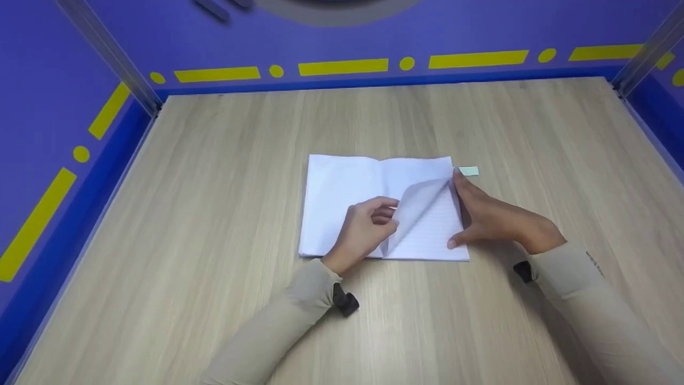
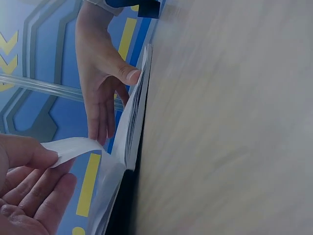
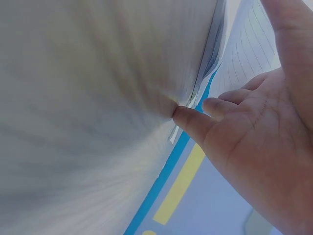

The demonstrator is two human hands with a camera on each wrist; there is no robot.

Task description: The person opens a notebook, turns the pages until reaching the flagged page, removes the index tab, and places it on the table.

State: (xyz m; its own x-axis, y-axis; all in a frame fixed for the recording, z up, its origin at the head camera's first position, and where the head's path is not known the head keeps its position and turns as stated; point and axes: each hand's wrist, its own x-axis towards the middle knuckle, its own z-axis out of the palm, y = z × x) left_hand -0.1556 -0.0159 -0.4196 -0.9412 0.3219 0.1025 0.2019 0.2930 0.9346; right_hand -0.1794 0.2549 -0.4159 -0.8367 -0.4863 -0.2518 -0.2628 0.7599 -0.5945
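Observation:
An open notebook with lined white pages lies on the table. My left hand pinches the edge of one lifted page, which curls up over the right half; the left wrist view shows that page between thumb and fingers. My right hand is at the notebook's right edge. Its thumb touches the lower right of the page beneath, and its fingers extend along the edge, one reaching the tabletop in the right wrist view. A pale green tab sticks out at the upper right edge, just beyond the fingertips.
The wood-grain table surrounds the notebook. Blue panels with yellow dashes and dots stand along its back and sides. Small black devices are worn at both wrists, over light sleeves.

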